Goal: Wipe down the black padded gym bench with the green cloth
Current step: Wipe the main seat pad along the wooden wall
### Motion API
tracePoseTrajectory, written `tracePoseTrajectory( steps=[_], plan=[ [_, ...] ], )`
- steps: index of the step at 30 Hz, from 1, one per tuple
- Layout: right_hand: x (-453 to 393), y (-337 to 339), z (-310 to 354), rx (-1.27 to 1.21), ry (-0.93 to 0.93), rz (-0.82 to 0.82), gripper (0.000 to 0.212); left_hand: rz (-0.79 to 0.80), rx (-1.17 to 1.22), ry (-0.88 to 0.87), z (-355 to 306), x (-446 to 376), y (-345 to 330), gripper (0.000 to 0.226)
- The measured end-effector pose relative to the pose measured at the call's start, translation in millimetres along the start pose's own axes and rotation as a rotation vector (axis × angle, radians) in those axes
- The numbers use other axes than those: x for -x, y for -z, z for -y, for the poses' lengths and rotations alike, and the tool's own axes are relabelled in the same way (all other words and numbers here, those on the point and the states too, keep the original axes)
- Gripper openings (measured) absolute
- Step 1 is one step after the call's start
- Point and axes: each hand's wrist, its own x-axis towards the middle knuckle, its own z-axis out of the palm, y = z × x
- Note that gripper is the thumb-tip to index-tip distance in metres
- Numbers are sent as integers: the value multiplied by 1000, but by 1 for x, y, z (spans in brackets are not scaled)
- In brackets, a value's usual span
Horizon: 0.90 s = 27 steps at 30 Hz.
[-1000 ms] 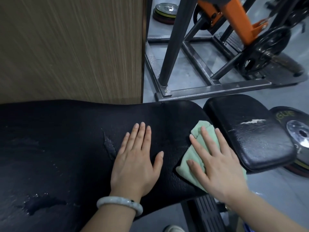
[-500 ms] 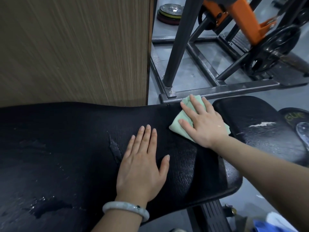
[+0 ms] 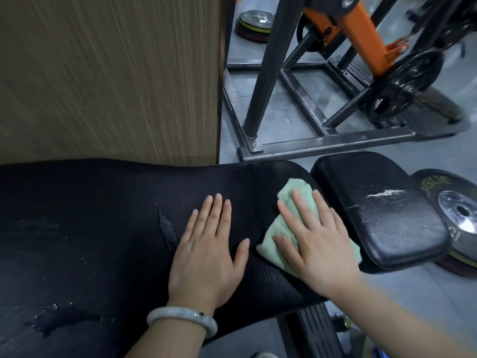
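Item: bench, black padded, long pad running from 9 o'clock to centre; a tear in the cover just left of centre; wet patches at 8 o'clock.

Item: seat pad, separate, at 3 o'clock, with a white scuff on top.

Item: green cloth, bunched and folded, lying on the right end of the long pad just beside the gap to the seat pad.

Item: right hand, flat on the cloth, fingers straight and slightly spread, pressing the cloth down.

Item: left hand, palm down on bare padding just left of the cloth, fingers straight and close together, thumb out; a pale bangle on the wrist.

Handling note (judgement): keep the palm's weight over the cloth's middle, use overlapping strokes, and cover the pad's rounded edge and seam. Ease off near the tear so the cloth does not catch. The wet patches at 8 o'clock appear to need attention.

Containers: none in view. Weight plates stacked on the floor at 12 o'clock; another plate at 3 o'clock.
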Motion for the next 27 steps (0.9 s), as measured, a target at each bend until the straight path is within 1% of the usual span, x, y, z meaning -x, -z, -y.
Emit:
tracePoseTrajectory(
  steps=[3,8,13,15,17,18,21,22,27],
  plan=[
    [23,-2,6,9,-8,-60,64,-2,1,0,0,0,0,70],
    [26,2,7,10,-29,11,64,-18,11,-4,0,0,0,68],
    [-12,8,7,15,-55,107,67,-27,12,-1,-1,-1,-2,65],
    [-31,10,10,14,-90,135,75,-25,10,0,-1,-1,-2,65],
    [-50,7,13,15,-129,127,81,-21,1,5,-1,0,-3,66],
    [-59,6,15,17,-149,122,80,-20,-1,7,-1,0,-3,66],
    [-85,6,24,16,-182,130,64,-20,-2,11,-1,0,-3,66],
    [-93,5,27,17,-190,138,62,-20,-3,13,-1,0,-2,66],
    [-120,4,35,6,-170,138,59,-16,-10,18,-1,0,-2,67]
  ],
)
